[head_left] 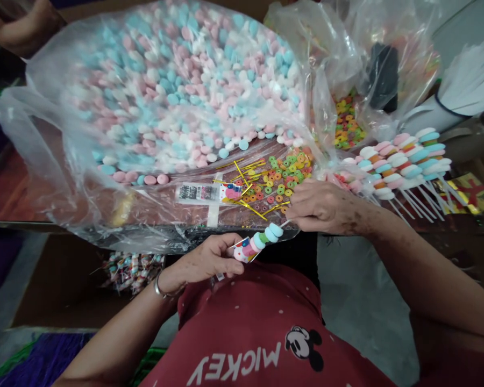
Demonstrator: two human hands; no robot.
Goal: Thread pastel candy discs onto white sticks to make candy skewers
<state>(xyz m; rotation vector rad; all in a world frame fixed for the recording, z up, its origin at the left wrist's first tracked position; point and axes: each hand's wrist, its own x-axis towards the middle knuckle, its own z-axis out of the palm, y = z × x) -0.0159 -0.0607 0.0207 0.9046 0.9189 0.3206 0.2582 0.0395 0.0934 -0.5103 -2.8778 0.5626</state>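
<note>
A candy skewer (260,241) of blue, green, pink and white pieces slants between my two hands above my lap. My left hand (210,258) pinches its lower end, where a small printed wrapper shows. The fingers of my right hand (320,209) are closed on the white stick at its upper end. Just beyond lie ring candies (284,177), gold twist ties (252,209) and a printed plastic wrapper (197,192). Finished-looking skewers (403,161) are stacked beyond my right forearm, sticks pointing toward me.
A large clear bag (177,97) of pastel candies covers much of the table. Bags of ring candies, a black object (382,75) and a container of white sticks (468,86) stand at the right. Below left, a cardboard box (56,285) holds wrapped candies. Another person's hand (24,27) shows top left.
</note>
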